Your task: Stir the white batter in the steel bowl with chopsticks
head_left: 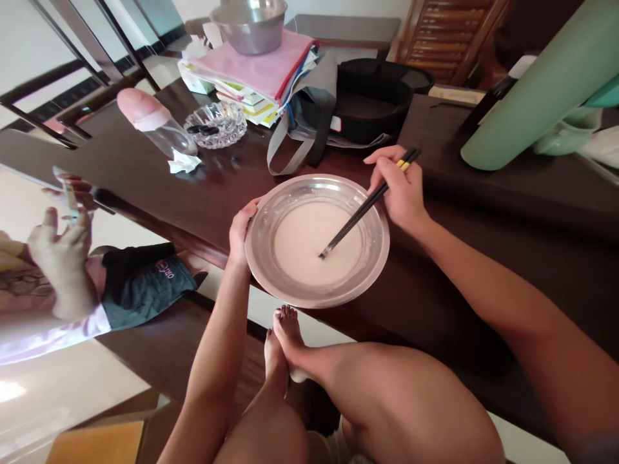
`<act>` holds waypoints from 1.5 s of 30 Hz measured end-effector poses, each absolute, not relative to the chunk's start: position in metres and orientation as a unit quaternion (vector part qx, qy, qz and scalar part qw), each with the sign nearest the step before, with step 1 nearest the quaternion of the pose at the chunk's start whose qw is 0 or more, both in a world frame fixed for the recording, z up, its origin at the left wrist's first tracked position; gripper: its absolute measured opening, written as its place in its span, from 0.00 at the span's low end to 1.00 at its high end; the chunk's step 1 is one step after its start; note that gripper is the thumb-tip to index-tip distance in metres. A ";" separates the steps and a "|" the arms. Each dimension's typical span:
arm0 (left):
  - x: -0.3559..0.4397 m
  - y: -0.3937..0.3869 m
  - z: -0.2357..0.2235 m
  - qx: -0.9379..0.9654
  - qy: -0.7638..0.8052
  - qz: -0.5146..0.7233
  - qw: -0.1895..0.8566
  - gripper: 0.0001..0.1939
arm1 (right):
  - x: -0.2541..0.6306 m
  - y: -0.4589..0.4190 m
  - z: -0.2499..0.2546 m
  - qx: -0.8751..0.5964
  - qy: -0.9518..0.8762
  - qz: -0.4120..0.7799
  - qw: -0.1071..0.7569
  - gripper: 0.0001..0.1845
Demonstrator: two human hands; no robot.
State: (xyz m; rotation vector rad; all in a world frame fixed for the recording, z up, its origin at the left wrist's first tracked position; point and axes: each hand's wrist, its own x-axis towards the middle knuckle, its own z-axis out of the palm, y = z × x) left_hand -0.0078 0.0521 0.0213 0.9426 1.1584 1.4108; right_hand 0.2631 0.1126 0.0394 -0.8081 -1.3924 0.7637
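Note:
A wide steel bowl (316, 296) rests at the edge of the dark wooden table, part of it jutting out over my feet. Pale, milky batter (304, 238) fills its bottom. My left hand (242, 231) grips the bowl's left rim, thumb and fingers closed around it. In my right hand (400, 187) is a pair of black chopsticks (360, 212) with yellow bands near the top. The fingers are wrapped round them, and their tips dip into the batter near the middle of the bowl.
Behind the bowl lie a black and grey bag (367, 109), a glass ashtray (217, 124) and a pink-capped bottle (155, 122). Another steel bowl (254, 29) tops a pink folder (261, 64). A green cylinder (536, 90) leans at right. At left sits another person (62, 264) holding a phone.

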 end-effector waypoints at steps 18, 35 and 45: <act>-0.009 0.053 0.020 0.405 0.490 0.580 0.508 0.16 | 0.267 0.116 0.039 -0.341 -0.583 0.309 0.670 0.14; -0.009 0.054 0.019 0.404 0.492 0.584 0.505 0.16 | 0.264 0.114 0.037 -0.364 -0.595 0.298 0.652 0.16; -0.008 0.053 0.021 0.403 0.493 0.584 0.503 0.16 | 0.260 0.110 0.040 -0.360 -0.595 0.305 0.651 0.15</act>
